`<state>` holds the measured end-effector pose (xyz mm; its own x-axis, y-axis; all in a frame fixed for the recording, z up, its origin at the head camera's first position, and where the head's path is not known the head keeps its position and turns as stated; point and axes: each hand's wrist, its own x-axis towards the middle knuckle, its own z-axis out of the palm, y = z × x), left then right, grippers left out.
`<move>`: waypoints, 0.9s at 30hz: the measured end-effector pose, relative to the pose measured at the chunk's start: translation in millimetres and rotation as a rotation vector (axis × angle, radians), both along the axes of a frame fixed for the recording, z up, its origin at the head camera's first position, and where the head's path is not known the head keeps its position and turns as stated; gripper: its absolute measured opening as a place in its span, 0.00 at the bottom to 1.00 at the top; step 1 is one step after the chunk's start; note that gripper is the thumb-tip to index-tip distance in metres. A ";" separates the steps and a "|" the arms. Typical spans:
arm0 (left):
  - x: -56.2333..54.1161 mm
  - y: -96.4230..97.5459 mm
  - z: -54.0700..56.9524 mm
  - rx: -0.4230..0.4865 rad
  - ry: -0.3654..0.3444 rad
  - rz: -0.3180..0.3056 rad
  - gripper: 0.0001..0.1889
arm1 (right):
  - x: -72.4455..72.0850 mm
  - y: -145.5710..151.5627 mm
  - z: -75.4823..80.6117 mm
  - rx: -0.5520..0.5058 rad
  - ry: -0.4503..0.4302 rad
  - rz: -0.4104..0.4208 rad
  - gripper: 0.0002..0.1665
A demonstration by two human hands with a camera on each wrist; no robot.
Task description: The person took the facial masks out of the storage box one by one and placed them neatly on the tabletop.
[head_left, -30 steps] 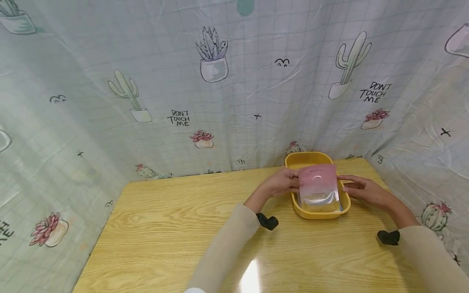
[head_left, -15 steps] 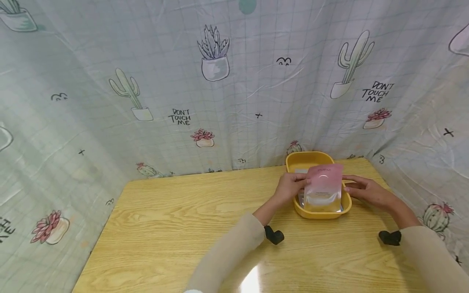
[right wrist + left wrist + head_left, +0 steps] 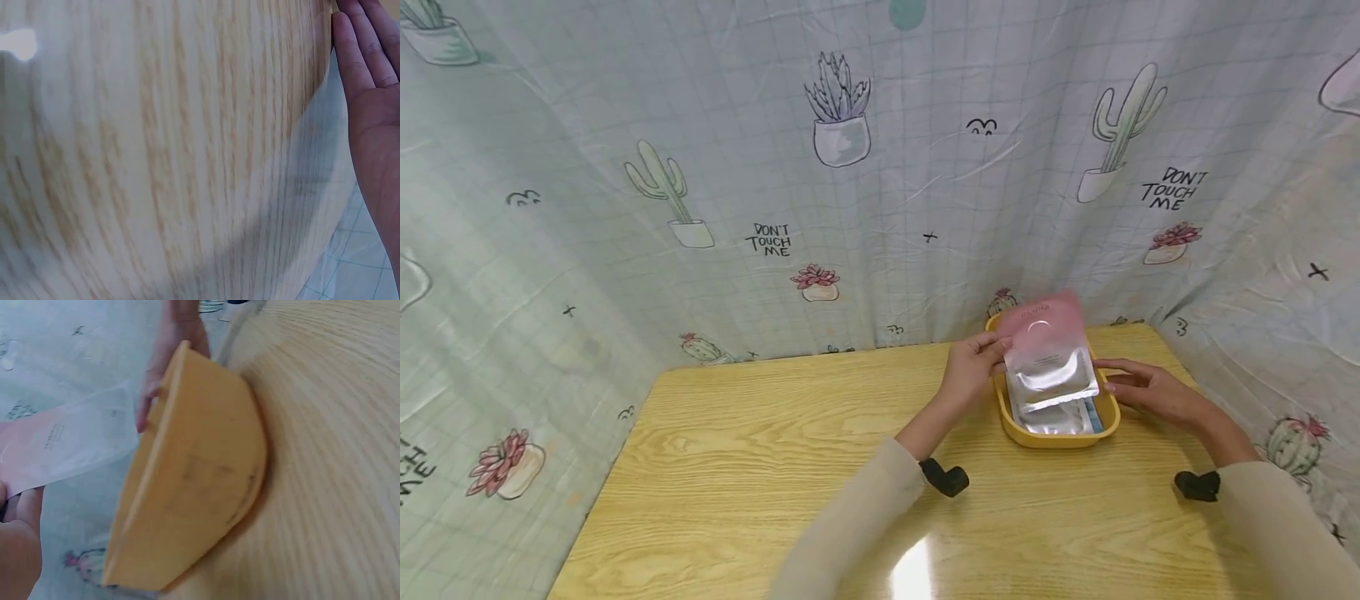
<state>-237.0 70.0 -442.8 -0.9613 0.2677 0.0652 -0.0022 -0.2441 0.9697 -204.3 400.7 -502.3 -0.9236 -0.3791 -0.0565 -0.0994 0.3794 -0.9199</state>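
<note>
My left hand (image 3: 968,367) pinches the left edge of a pink and silver foil sachet (image 3: 1043,350). The sachet is raised and tilted over a yellow plastic bin (image 3: 1051,442), covering its far part in the head view. Under it, another silver sachet (image 3: 1060,419) lies in the bin beside something blue (image 3: 1095,417). In the left wrist view, thumb and fingers of the left hand (image 3: 19,547) grip the pink end, while the silver end reaches toward the bin's rim. My right hand (image 3: 1153,393) rests against the bin's right side, its fingers nearly straight in the right wrist view.
The bin stands on a wood-grain table (image 3: 760,467) near its back right corner. A curtain (image 3: 880,192) printed with cacti hangs behind and along both sides. Black straps (image 3: 946,477) circle both wrists.
The left hand first shifts right over the bin, then draws back left and lifts the sachet up and away, uncovering the silver sachet beneath. The right hand stays at the bin's side.
</note>
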 end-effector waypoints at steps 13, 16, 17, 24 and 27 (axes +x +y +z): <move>-14.4 -85.8 17.2 0.130 -0.013 0.114 0.13 | -0.7 1.6 1.7 0.081 -0.022 -0.032 0.33; -15.7 -111.2 17.0 0.101 -0.011 0.151 0.13 | 0.1 0.6 1.0 0.046 -0.028 -0.032 0.33; -15.8 -119.2 16.8 0.089 -0.013 0.166 0.13 | 0.4 0.4 0.5 0.026 -0.037 -0.029 0.33; -15.3 -164.6 18.6 0.017 -0.004 0.226 0.11 | 0.0 0.6 -2.3 -0.081 -0.118 -0.047 0.34; -13.9 -177.6 20.3 -0.008 0.004 0.243 0.11 | -0.8 0.8 -2.9 -0.104 -0.137 -0.049 0.34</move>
